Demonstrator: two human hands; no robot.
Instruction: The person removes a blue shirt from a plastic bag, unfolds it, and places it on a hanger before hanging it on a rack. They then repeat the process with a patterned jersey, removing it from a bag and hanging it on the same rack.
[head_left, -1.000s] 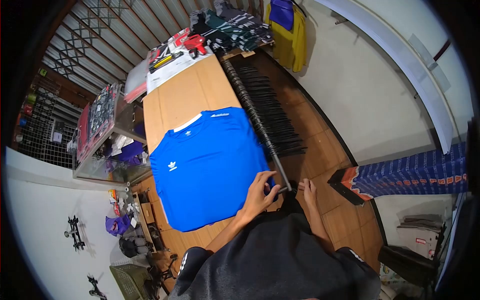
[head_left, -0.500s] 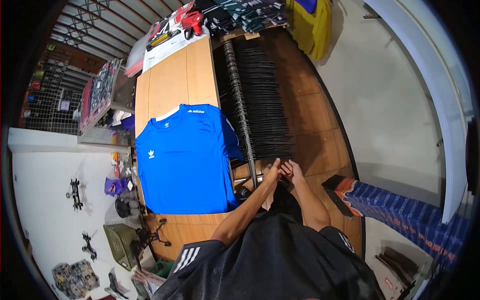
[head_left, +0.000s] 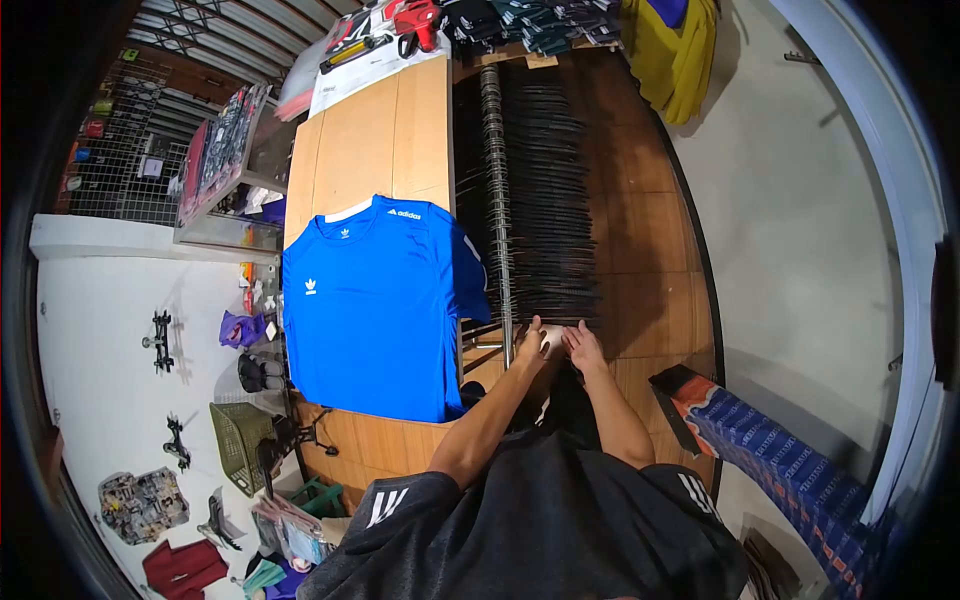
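Observation:
A long row of black hangers (head_left: pixel 548 200) fills a metal rail (head_left: pixel 496 170). My left hand (head_left: pixel 531 343) is at the near end of the row, close by the rail, with its fingers apart. Beside it, my right hand (head_left: pixel 583 346) reaches the same last hangers, fingers stretched forward and spread. A small pale patch shows between the two hands. To the left, a blue Adidas shirt (head_left: pixel 370 310) lies flat on a wooden table (head_left: pixel 375 140), its sleeve hanging over the edge toward the rail.
A red tool (head_left: pixel 416 18) and a white packet (head_left: pixel 365 80) lie at the table's far end. Folded dark garments (head_left: pixel 540 25) are stacked beyond the rail. Yellow cloth (head_left: pixel 680 60) hangs at far right. Blue boxes (head_left: pixel 770 440) stand right of me, a green basket (head_left: pixel 238 445) left.
My hands have moved apart from each other, and the left has shifted toward the rail. The view has turned slightly, so the table and shirt appear further right.

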